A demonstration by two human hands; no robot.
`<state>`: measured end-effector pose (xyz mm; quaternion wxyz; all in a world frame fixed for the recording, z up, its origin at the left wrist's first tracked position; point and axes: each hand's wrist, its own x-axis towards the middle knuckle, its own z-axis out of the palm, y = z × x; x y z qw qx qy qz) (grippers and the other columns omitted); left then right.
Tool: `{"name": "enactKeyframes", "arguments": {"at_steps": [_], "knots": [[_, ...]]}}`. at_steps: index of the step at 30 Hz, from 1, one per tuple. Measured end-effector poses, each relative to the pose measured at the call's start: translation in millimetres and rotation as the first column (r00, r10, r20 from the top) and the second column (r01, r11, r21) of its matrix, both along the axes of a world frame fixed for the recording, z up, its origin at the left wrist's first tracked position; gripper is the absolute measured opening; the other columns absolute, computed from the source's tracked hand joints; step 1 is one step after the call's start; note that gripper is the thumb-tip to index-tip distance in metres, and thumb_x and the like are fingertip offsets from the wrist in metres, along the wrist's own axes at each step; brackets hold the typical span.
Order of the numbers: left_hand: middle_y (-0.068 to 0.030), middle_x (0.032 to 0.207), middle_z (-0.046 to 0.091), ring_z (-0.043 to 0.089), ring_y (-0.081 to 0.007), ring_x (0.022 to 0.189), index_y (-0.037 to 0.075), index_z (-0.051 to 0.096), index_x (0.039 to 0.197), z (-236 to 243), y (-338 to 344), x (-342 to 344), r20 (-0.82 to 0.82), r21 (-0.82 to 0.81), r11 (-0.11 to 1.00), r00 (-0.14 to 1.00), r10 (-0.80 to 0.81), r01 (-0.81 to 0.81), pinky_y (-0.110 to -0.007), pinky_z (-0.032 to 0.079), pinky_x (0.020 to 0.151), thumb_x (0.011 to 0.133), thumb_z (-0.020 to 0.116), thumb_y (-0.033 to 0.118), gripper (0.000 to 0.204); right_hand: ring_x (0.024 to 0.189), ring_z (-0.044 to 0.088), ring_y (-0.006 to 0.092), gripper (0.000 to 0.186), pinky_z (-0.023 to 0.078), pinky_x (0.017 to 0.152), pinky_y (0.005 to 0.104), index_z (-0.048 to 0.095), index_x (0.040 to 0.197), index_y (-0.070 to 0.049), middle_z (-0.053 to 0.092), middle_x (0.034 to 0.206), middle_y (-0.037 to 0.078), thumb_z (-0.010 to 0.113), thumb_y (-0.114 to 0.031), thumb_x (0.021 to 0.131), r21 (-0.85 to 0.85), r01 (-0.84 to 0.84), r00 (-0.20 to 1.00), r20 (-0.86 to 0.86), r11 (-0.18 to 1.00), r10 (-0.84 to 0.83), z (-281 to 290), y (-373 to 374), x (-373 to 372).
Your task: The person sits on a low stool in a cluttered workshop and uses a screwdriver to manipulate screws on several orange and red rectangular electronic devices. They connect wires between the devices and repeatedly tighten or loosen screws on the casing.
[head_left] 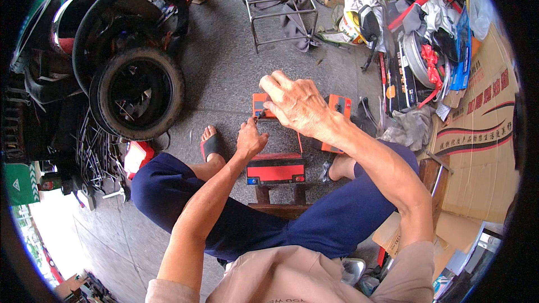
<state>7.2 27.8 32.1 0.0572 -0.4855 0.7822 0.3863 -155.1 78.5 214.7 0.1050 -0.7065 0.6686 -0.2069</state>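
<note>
Left hand (251,139): fingers bent, by the near edge of an orange-and-black boxy battery (259,101); cannot tell its grip.
Right hand (295,104): curled above it; hold unclear.
Red-and-black boxy battery (275,174): between the feet (212,145), near a brown wooden frame's (278,210) far edge.

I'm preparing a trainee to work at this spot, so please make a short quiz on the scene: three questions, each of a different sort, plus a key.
1. Multiple choice: the battery lowest in the picture is mainly:
A) white and green
B) red and black
C) yellow and grey

2. True or false: the metal rack stands farther away than that battery.

3. Fill in the blank: of the left grip and the right grip, the ____ one is higher in the picture.

Key: 1. B; 2. True; 3. right
</note>
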Motion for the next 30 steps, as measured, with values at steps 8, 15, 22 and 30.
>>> {"name": "enactKeyframes", "arguments": {"at_steps": [8, 15, 22, 30], "knots": [[-0.0278, 0.117, 0.056, 0.053, -0.0426, 0.113, 0.003, 0.05, 0.127, 18, 2, -13, -0.178, -0.051, 0.999, 0.984, -0.002, -0.008, -0.048, 0.043, 0.097, 0.075, 0.067, 0.017, 0.056, 0.075, 0.066, 0.0364, 0.025, 0.054, 0.063, 0.045, 0.049, 0.1, -0.005, 0.058, 0.092, 0.016, 0.064, -0.017, 0.084, -0.05, 0.136, 0.991, -0.015, 0.99, -0.136, -9, 2, -10], [-0.0232, 0.109, 0.065, 0.06, -0.0384, 0.107, 0.004, 0.06, 0.118, 1, -11, -7, -0.25, -0.049, 0.999, 0.968, -0.012, -0.001, -0.044, 0.046, 0.094, 0.075, 0.066, 0.02, 0.046, 0.078, 0.065, 0.0331, 0.026, 0.055, 0.064, 0.041, 0.051, 0.103, -0.005, 0.054, 0.096, 0.012, 0.066, -0.012, 0.083, -0.034, -0.005, 1.0, 0.012, 0.999, 0.006, -7, 3, -2], [-0.0265, 0.107, 0.062, 0.06, -0.0429, 0.103, 0.0, 0.056, 0.118, 5, -9, -12, -0.161, -0.066, 0.997, 0.987, 0.014, -0.025, -0.049, 0.049, 0.091, 0.077, 0.063, 0.017, 0.045, 0.077, 0.065, 0.0334, 0.031, 0.055, 0.064, 0.0408, 0.05, 0.103, -0.003, 0.053, 0.095, 0.012, 0.069, -0.011, 0.08, -0.046, -0.073, 0.997, -0.041, 0.996, 0.071, -4, 0, 1], [-0.0158, 0.105, 0.065, 0.065, -0.0324, 0.098, 0.005, 0.065, 0.1, 123, -48, -11, 0.395, -0.296, 0.502, 0.583, -0.71, 0.812, -0.046, 0.054, 0.078, 0.078, 0.066, 0.019, 0.026, 0.065, 0.065, 0.0348, 0.029, 0.052, 0.054, 0.0418, 0.051, 0.093, -0.004, 0.06, 0.076, 0.016, 0.066, -0.027, 0.086, -0.011, 0.013, 0.993, -0.12, 1.0, -0.014, -4, -7, 1]]}}
